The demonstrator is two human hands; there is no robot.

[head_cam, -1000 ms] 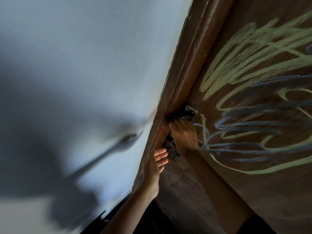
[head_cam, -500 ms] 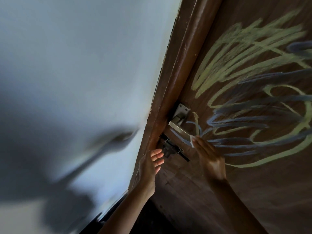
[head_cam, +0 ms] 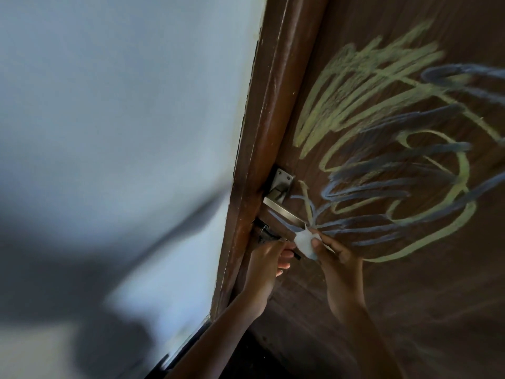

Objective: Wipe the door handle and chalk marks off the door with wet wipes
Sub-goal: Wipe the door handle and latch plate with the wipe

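A dark brown wooden door [head_cam: 410, 283] fills the right half, tilted in view. Yellow-green and blue chalk marks [head_cam: 388, 160] scrawl across it. A silver lever door handle [head_cam: 281, 209] on a metal plate sits at the door's left edge. My right hand [head_cam: 336, 258] pinches a small white wet wipe [head_cam: 304, 242] just below the tip of the handle, near the lowest blue strokes. My left hand [head_cam: 269, 261] rests against the door beside a black latch [head_cam: 266, 233] under the handle, fingers loosely bent.
The brown door frame [head_cam: 276, 119] runs diagonally up the middle. A pale blue-white wall [head_cam: 123, 119] covers the left, with dark shadows across its lower part.
My right hand came off the handle and dropped below its tip, with the wipe now showing. My left hand rose toward the black latch. The view shifted.
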